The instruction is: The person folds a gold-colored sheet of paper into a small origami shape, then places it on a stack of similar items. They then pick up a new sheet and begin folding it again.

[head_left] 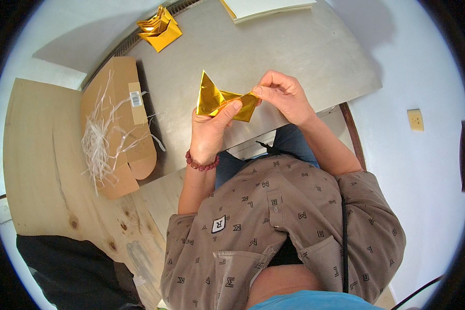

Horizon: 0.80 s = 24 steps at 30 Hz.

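Note:
A shiny gold paper piece (pixel 210 95), folded into a boat-like shape with a tall pointed end at the left, is held between both hands above the near side of the metal table. My left hand (pixel 210 130) is closed on its lower left part, thumb pressed over the middle fold and fingers hidden behind. My right hand (pixel 285 97) pinches the right tip between thumb and fingers. A beaded red bracelet circles my left wrist.
Finished-looking gold paper shapes (pixel 160 32) sit nested at the table's far left. A stack of pale sheets (pixel 266 7) lies at the far edge. On the left, a cardboard piece (pixel 120 77) carries tangled clear plastic strips (pixel 99 142). The grey metal table (pixel 315 62) meets the wall.

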Each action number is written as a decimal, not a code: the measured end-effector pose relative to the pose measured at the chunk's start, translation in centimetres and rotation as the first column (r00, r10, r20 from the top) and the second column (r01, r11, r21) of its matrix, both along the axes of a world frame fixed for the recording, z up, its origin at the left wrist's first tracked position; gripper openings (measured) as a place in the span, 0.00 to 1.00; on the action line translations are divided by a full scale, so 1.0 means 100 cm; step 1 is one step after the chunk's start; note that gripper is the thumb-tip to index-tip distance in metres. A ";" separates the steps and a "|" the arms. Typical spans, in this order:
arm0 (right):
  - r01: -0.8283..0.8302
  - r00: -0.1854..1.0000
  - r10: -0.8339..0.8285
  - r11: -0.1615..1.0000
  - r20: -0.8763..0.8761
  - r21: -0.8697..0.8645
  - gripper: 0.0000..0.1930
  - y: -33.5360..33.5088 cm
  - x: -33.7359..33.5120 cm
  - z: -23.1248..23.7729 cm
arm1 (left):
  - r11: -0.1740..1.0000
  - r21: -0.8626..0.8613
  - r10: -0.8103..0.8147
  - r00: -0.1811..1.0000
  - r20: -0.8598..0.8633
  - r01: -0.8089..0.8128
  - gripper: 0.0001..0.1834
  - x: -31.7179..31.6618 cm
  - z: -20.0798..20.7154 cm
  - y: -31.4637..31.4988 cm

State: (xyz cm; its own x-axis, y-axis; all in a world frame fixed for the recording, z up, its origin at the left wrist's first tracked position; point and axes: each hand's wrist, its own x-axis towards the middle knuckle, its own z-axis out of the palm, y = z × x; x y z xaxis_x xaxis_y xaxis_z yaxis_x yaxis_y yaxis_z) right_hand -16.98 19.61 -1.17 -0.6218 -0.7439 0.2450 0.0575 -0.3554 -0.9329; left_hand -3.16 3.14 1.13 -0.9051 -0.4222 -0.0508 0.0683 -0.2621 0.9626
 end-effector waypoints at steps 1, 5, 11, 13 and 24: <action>0.000 1.000 0.000 1.000 0.000 0.020 0.08 0.000 0.000 -0.001 | 1.000 0.007 -0.003 1.000 -0.004 0.004 0.07 0.000 0.000 0.000; -0.003 0.999 0.002 0.999 0.037 0.049 0.13 0.000 -0.005 0.000 | 1.000 0.016 -0.015 1.000 0.006 0.015 0.08 0.000 0.000 0.001; 0.053 0.966 -0.059 0.998 0.253 0.030 0.18 -0.011 -0.023 0.017 | 0.985 0.127 0.124 0.992 -0.028 -0.119 0.06 -0.014 0.010 -0.009; -0.020 0.982 0.006 0.997 0.190 0.071 0.17 -0.022 -0.017 0.020 | 0.983 0.146 0.120 0.992 -0.025 -0.115 0.06 -0.025 0.013 -0.013; 0.023 0.998 -0.020 0.998 -0.060 0.059 0.11 -0.039 -0.034 0.015 | 0.972 0.231 0.059 0.998 -0.022 -0.052 0.08 -0.046 0.014 -0.025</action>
